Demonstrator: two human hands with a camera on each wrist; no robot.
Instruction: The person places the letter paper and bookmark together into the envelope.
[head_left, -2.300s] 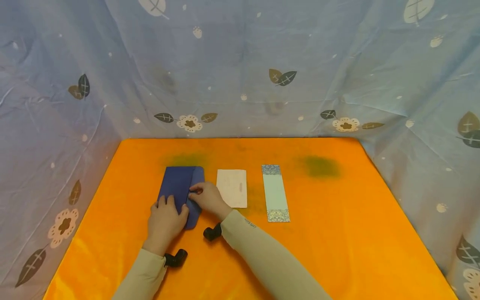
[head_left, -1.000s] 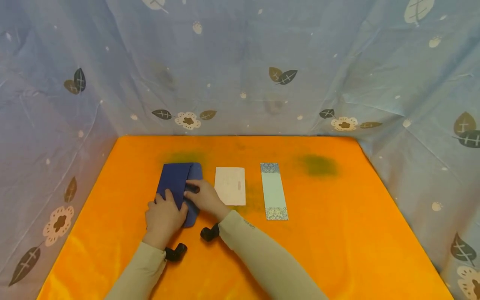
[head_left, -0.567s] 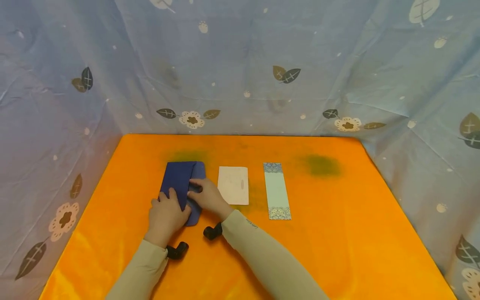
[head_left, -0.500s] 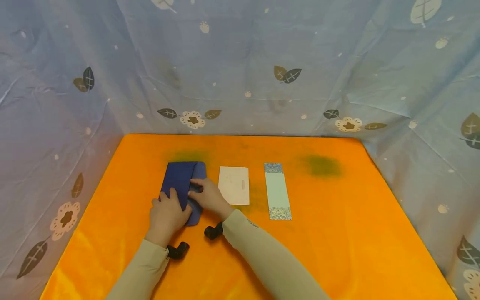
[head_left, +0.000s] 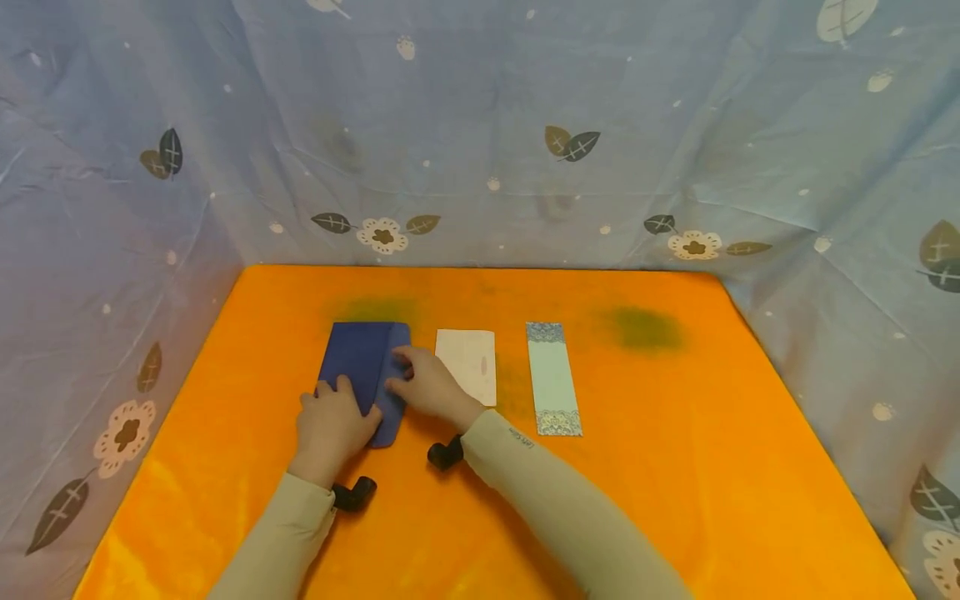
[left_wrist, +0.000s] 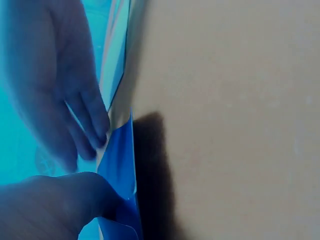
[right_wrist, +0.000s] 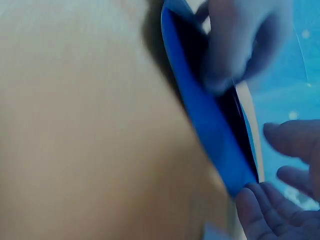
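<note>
A dark blue envelope (head_left: 362, 346) lies on the left part of the table, its flap spread to the right. My left hand (head_left: 335, 429) rests on its near part, fingers spread and thumb by the mouth. Over the flap is my right hand (head_left: 435, 390), fingers loosely bent and nothing seen between them. The right wrist view shows the envelope's mouth (right_wrist: 200, 115) gaping, with the left hand (right_wrist: 240, 40) at it and the right fingertips (right_wrist: 247, 200) close to the flap's end. Whether they touch it, I cannot tell.
A whitish paper card (head_left: 468, 362) lies right of the envelope, partly behind the right hand. Farther right is a pale green strip (head_left: 551, 377) with patterned ends. Patterned cloth (head_left: 480, 150) encloses the orange table (head_left: 675, 467) at the back and sides.
My right hand has moved right, from the envelope's mouth edge to over the flap. That edge, lifted earlier, looks flatter now in the head view. My left hand has stayed on the envelope.
</note>
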